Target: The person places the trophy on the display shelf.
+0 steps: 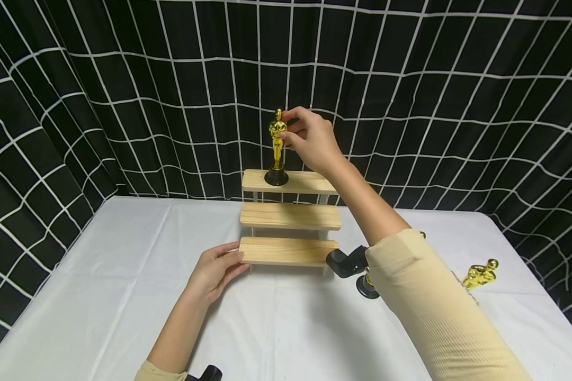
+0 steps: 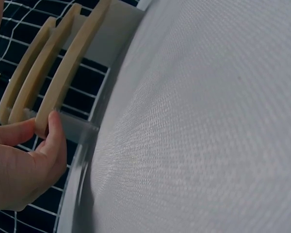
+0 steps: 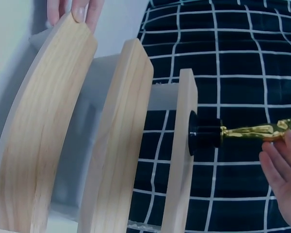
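Trophy (image 1: 277, 149) on top shelf (image 1: 311, 182), stand (image 1: 289, 216) on table (image 1: 100, 254), other trophies (image 1: 479, 274) right, curtain (image 1: 183, 123) behind

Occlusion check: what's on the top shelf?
A gold statuette, black base down, held by the right hand. In the head view, the forearm covers the back right corner of the shelf.

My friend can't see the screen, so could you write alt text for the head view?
A right hand holds a gold statuette upright on the top step of a three-tier wooden stand while the left hand grips the bottom step. Another gold figure, partly behind the right sleeve, is on the white table.
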`<move>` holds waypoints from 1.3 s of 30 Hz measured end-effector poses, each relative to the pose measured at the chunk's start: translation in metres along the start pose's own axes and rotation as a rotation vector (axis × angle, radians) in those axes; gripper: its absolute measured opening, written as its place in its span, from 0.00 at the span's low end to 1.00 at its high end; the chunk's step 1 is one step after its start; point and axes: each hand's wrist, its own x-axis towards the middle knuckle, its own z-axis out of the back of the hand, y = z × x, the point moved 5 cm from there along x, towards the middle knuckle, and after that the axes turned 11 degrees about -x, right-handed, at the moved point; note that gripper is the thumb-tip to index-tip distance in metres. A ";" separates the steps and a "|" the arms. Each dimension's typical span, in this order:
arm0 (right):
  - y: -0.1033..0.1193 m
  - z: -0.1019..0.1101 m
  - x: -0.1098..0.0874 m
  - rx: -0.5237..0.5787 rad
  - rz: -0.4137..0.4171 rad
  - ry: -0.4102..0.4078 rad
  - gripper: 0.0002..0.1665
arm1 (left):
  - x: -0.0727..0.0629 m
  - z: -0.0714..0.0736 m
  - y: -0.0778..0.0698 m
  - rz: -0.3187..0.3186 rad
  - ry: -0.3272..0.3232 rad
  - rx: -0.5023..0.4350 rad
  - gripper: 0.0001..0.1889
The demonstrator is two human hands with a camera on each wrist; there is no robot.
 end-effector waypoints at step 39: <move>-0.021 0.013 -0.079 -0.086 0.036 -0.051 0.28 | -0.002 0.000 -0.001 0.003 0.003 -0.007 0.25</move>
